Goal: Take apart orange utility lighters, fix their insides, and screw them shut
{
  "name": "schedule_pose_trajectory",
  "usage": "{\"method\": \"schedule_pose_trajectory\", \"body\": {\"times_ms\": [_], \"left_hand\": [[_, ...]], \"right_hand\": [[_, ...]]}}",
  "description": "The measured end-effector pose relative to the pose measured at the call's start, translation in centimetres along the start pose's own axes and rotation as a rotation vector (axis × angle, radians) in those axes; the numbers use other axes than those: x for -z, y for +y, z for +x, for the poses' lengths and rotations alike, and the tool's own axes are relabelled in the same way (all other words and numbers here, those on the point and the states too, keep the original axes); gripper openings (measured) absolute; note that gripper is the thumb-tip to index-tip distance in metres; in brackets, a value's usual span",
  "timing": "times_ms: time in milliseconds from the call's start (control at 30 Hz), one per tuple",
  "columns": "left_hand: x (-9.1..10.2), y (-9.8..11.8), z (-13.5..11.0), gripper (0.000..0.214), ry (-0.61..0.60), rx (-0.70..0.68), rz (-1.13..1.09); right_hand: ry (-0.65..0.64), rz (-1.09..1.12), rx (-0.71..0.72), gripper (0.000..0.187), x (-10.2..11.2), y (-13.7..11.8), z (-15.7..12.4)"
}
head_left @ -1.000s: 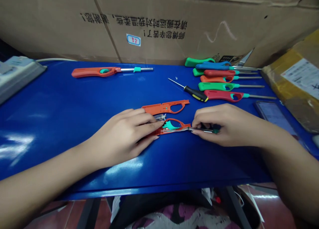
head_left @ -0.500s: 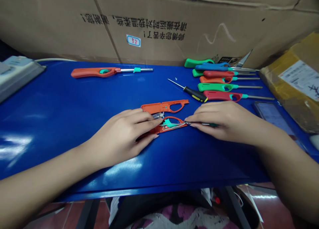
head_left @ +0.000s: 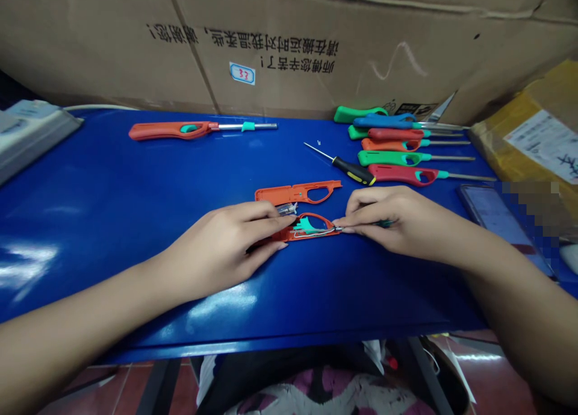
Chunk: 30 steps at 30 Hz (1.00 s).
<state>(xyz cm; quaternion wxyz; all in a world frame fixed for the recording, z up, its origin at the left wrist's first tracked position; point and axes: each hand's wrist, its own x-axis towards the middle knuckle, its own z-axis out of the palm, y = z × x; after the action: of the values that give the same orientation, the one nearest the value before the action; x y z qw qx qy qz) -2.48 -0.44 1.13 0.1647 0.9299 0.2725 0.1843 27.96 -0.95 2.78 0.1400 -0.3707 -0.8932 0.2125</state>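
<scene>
An opened orange lighter half-shell with a teal trigger inside lies on the blue table. My left hand presses its rear end down with closed fingers. My right hand pinches the thin metal tube with a green collar at the shell's front tip. The other orange shell half lies just behind, untouched.
A black-handled screwdriver lies behind my right hand. Several assembled lighters are stacked at the back right; one orange lighter lies at the back left. A phone is at right, a grey device at far left, cardboard boxes behind.
My right hand has slid left with the metal tube, bringing its end up against the front of the shell. My left hand has stayed on the shell.
</scene>
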Motion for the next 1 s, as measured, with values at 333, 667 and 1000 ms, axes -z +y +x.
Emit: {"method": "schedule_pose_trajectory", "body": {"times_ms": [333,667,1000], "left_hand": [[-0.1,0.0,0.1,0.03,-0.01,-0.014,-0.007],[-0.3,0.1,0.2,0.032,-0.015,-0.008,-0.02],[-0.4,0.5,0.4,0.036,0.01,0.016,0.03]], "right_hand": [[0.067,0.13,-0.112,0.013,-0.3,-1.0,0.7],[0.095,0.042,-0.131,0.004,-0.5,-1.1,0.6],[0.021,0.022,-0.053,0.005,-1.4,-2.1,0.7]]}}
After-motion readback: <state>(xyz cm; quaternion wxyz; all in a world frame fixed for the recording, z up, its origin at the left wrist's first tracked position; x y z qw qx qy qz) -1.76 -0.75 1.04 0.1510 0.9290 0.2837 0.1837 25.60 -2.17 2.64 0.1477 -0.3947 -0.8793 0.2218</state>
